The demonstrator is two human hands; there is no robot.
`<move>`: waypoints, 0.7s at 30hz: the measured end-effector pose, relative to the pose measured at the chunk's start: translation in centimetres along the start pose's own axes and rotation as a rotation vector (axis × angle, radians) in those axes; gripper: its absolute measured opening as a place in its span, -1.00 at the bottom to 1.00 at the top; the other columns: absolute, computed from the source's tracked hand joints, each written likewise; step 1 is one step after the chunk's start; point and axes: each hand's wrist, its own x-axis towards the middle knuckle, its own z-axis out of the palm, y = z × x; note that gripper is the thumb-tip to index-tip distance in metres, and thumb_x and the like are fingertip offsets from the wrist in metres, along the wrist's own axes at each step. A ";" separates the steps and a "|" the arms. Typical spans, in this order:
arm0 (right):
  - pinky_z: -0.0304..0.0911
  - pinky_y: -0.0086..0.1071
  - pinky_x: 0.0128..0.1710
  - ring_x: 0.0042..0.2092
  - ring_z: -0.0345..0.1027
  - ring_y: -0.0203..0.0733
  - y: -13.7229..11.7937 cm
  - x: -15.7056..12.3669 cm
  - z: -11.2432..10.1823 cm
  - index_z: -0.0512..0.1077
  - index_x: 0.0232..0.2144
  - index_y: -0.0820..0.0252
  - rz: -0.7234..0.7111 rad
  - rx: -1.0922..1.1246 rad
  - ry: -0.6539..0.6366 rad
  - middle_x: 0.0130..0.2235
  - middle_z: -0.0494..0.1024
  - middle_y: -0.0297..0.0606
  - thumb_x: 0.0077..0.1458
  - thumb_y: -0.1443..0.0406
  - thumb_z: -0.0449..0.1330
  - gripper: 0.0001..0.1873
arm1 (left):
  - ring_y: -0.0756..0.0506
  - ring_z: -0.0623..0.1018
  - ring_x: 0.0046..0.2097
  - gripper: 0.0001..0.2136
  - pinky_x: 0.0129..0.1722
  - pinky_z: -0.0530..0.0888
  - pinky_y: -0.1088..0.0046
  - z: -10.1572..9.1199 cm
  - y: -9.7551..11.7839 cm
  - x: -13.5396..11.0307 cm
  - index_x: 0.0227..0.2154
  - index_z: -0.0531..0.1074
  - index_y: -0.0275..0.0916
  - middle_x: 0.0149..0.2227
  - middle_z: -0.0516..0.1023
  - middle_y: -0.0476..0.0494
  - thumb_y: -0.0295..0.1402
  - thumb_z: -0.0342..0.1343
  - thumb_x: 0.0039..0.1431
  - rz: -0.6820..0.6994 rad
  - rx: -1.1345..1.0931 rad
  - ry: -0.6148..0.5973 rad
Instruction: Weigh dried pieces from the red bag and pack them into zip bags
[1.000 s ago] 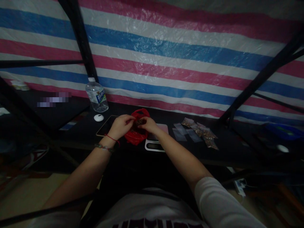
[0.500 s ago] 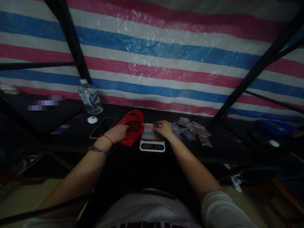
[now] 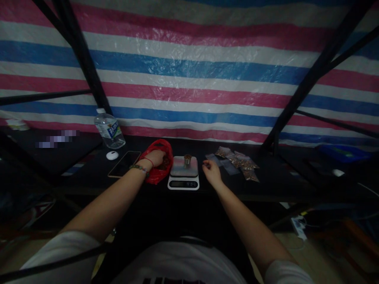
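A red plastic bag (image 3: 151, 175) with brown bits inside lies on the dark table, left of a small white kitchen scale (image 3: 183, 172). My left hand (image 3: 156, 157) reaches into the bag's mouth, fingers hidden among the contents. A small filled packet (image 3: 187, 159) stands on the scale's platform. My right hand (image 3: 211, 170) hovers just right of the scale, fingers loosely curled with nothing visible in them. Several small clear packets of brown bits (image 3: 241, 163) lie further right.
A water bottle (image 3: 109, 129), a white round object (image 3: 112, 155) and a phone (image 3: 123, 163) lie left of the bag. Black frame bars (image 3: 79, 59) cross a striped tarp behind the table. A blue item (image 3: 343, 153) sits far right.
My right hand carried a small packet from the red bag to the scale, set it down and drew back to the right. My left hand went deeper into the bag.
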 end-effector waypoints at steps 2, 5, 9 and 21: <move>0.27 -0.23 -0.15 -0.24 0.36 -0.13 0.6 -0.6 0.1 0.47 -0.32 0.21 -0.017 0.015 0.020 -0.29 0.51 -0.19 -0.04 0.33 0.07 -0.77 | -0.23 0.54 -0.13 -0.70 -0.07 0.40 0.34 0.3 0.0 0.9 -0.18 0.50 -0.40 -0.13 0.55 -0.43 -0.33 0.01 0.12 -0.061 0.020 -0.020; 0.26 -0.24 -0.13 -0.22 0.35 -0.14 0.7 -0.9 0.2 0.48 -0.34 0.21 -0.050 0.024 0.052 -0.23 0.50 -0.16 -0.05 0.36 0.06 -0.77 | -0.24 0.55 -0.17 -0.63 -0.14 0.42 0.36 0.5 -0.2 1.9 -0.16 0.48 -0.41 -0.15 0.55 -0.44 -0.22 0.06 0.08 -0.120 0.033 -0.034; 0.25 -0.25 -0.11 -0.21 0.35 -0.14 0.3 -1.0 0.0 0.48 -0.37 0.20 -0.065 0.018 0.059 -0.24 0.49 -0.17 -0.05 0.38 0.04 -0.78 | -0.18 0.56 -0.21 -0.65 -0.20 0.43 0.44 0.4 -0.6 2.4 -0.17 0.49 -0.36 -0.17 0.57 -0.34 -0.25 0.15 0.01 -0.126 0.006 -0.055; 0.26 -0.26 -0.12 -0.23 0.32 -0.15 0.5 -1.1 -0.1 0.48 -0.40 0.18 -0.100 0.001 0.036 -0.28 0.46 -0.20 -0.05 0.40 0.04 -0.78 | -0.10 0.51 -0.19 -0.73 -0.21 0.50 0.30 -0.2 -1.0 2.6 -0.15 0.41 -0.36 -0.18 0.49 -0.12 -0.25 0.08 0.21 -0.059 -0.046 -0.144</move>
